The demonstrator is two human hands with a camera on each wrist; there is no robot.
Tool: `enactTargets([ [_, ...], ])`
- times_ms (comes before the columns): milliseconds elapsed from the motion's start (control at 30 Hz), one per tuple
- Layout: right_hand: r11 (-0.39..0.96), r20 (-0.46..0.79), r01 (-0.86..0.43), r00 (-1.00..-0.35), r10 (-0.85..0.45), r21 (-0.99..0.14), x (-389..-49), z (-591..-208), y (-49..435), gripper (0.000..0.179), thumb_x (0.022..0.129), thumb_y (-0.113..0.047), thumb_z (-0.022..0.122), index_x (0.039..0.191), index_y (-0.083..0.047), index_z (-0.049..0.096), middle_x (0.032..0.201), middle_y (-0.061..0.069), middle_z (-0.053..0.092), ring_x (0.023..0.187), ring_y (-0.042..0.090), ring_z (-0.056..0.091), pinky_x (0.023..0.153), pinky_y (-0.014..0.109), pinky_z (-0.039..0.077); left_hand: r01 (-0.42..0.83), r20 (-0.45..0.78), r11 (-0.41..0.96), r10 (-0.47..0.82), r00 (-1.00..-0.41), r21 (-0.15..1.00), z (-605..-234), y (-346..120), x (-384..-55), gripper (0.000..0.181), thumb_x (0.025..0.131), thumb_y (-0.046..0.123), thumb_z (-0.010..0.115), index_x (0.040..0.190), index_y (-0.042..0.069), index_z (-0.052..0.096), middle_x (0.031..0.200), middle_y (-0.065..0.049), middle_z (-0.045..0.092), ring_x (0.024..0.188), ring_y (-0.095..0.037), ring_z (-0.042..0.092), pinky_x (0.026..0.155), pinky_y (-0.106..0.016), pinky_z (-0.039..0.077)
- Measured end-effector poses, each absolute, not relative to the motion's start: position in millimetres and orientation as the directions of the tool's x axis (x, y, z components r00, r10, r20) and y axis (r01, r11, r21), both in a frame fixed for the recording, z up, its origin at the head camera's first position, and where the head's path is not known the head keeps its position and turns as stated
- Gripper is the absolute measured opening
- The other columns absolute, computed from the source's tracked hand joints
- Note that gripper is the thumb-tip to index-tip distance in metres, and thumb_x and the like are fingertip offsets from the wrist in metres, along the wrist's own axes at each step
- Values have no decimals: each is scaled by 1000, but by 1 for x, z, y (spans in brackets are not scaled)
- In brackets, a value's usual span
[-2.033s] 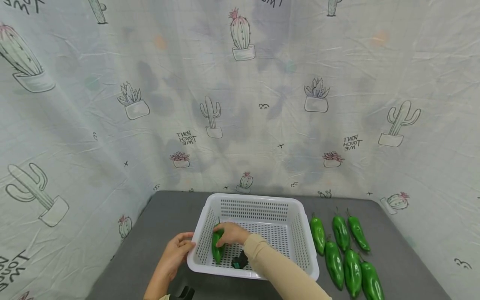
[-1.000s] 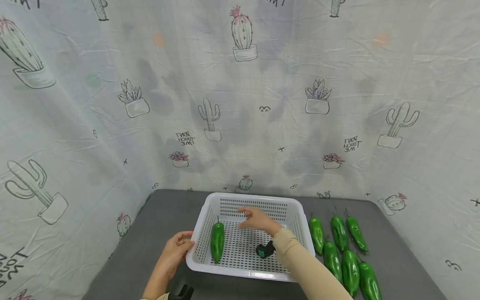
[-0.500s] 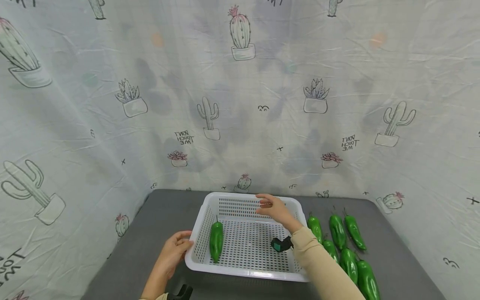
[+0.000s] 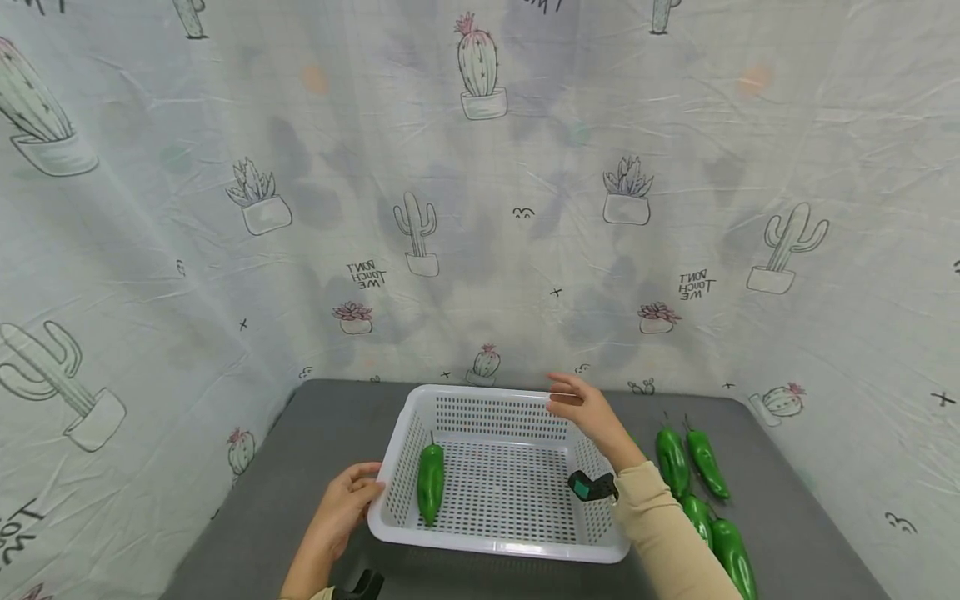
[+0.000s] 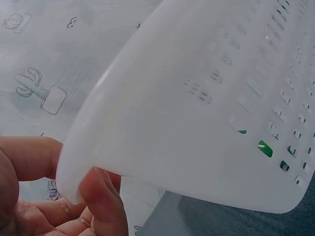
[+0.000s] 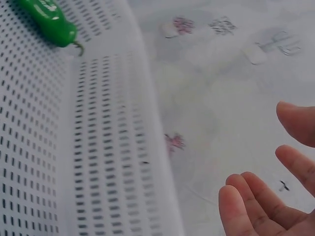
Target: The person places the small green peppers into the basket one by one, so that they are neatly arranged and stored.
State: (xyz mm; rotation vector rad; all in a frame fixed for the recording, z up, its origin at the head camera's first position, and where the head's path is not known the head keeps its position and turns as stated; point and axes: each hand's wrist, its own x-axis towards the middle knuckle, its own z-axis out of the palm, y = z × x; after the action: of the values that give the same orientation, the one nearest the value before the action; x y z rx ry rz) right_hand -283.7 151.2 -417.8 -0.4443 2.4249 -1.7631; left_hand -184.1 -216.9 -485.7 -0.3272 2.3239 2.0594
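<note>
A white perforated plastic basket (image 4: 498, 547) stands on the grey table, and one green chili pepper (image 4: 431, 485) lies inside along its left side. My left hand (image 4: 343, 505) holds the basket's left rim; in the left wrist view its thumb and fingers (image 5: 102, 194) pinch the rim's corner. Above the basket's back right part is my right hand (image 4: 592, 417), fingers loosely spread and holding nothing. In the right wrist view the fingers (image 6: 256, 206) are apart from the basket wall (image 6: 147, 147), and the pepper (image 6: 51, 24) shows at the upper left.
More green peppers lie on the table right of the basket, among them one at the back (image 4: 707, 462) and one nearer (image 4: 732, 554); the right sleeve (image 4: 671, 533) partly covers the group. A cactus-print curtain (image 4: 480, 208) surrounds the grey table (image 4: 330, 417) behind and at the sides.
My right hand let go of the pepper in the basket, rose and moved right toward the basket's back right corner. The pepper stays in the basket. My left hand keeps its hold on the rim.
</note>
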Motion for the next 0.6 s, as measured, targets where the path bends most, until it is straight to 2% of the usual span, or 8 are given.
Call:
enactTargets([
  [167,233,119,-182,-958,-262,-955,-282,-412,167,63,92,-21,63,147,-9,33,145,23,38,132,39,39,105,54,33,-169,-153,108,-147,-977,980,-484,-217,-183,40,93,6,55,129,-7,45,103,-18,64,86,-22,64,67,-35,51],
  [433,202,153,-189,-971,-182,-961,-274,-411,195,63,92,-23,63,147,-11,33,146,21,36,131,36,40,105,55,31,-181,-165,107,-146,-976,978,-484,-217,-184,40,93,5,55,130,-7,45,104,-19,64,86,-22,64,67,-35,51],
  [500,214,154,-186,-975,-160,-959,-271,-413,203,64,93,-24,62,147,-12,32,146,19,37,129,27,44,105,52,33,-184,-168,104,-145,-975,977,-485,-217,-184,40,93,5,55,130,-8,44,103,-18,64,86,-22,64,67,-35,51],
  [600,253,150,-175,-982,-117,-951,-265,-416,213,64,93,-27,62,148,-13,32,145,16,39,117,6,51,102,47,39,-186,-170,102,-146,-975,977,-485,-217,-185,41,93,5,54,131,-8,43,103,-18,64,86,-22,63,66,-35,51],
])
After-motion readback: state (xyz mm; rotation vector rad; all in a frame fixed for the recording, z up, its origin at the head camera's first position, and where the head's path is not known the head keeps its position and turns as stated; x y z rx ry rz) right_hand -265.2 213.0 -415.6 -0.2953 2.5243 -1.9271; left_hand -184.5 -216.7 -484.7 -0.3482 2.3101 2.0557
